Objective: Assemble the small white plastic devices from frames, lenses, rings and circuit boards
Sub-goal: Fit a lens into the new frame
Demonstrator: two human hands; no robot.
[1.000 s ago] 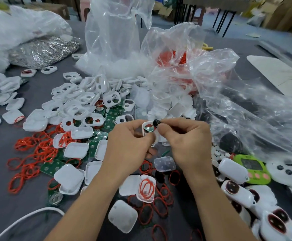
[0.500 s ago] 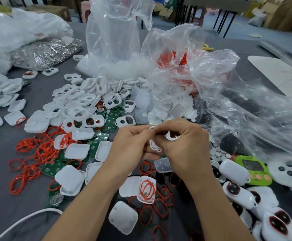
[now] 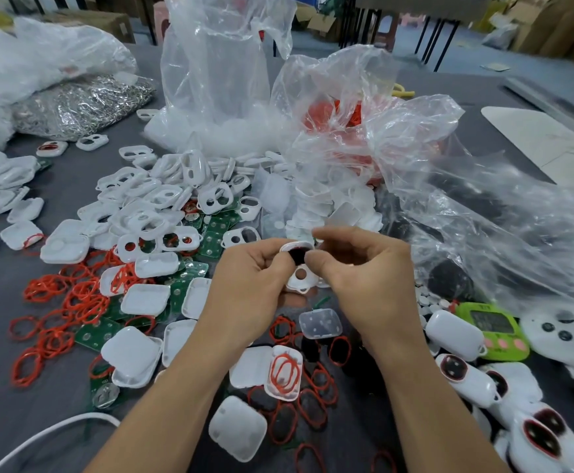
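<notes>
My left hand [image 3: 255, 281] pinches a small white oval plastic frame [image 3: 300, 278] by its upper end, above the middle of the grey table [image 3: 6, 404]. My right hand [image 3: 364, 281] curls in, thumb and forefinger holding what looks like a round black lens [image 3: 295, 259] against the frame's upper opening. Loose red rubber rings [image 3: 57, 302] lie toward the table's left edge, and green circuit boards [image 3: 215, 230] sit just beyond my hands.
</notes>
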